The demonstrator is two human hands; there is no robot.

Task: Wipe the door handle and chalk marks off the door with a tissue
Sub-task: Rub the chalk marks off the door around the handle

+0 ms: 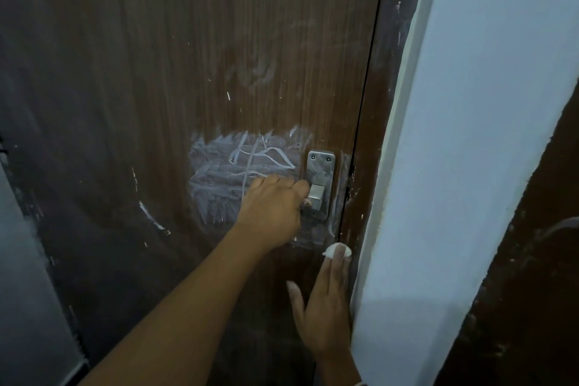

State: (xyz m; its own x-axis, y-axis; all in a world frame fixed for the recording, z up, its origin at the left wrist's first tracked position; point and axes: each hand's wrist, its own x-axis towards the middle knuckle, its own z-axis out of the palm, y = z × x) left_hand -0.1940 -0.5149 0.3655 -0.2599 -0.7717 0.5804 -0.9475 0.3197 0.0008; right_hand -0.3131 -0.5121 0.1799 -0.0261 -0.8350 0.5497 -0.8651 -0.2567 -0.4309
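Tissue (337,250) pressed flat to our door (156,103) under right hand (324,313), fingers extended, just below metal handle plate (320,185), left hand (272,210) curled closed at plate, chalk marks (238,175) smeared left of it.

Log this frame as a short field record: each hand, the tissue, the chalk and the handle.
left hand: gripping the door handle on its metal plate
right hand: flat against the door, fingers pointing up
tissue: white wad under the right fingertips, below the plate
chalk marks: smeared patch with scribbled lines, left of the plate, not yet wiped off
wall: pale, right of the door edge
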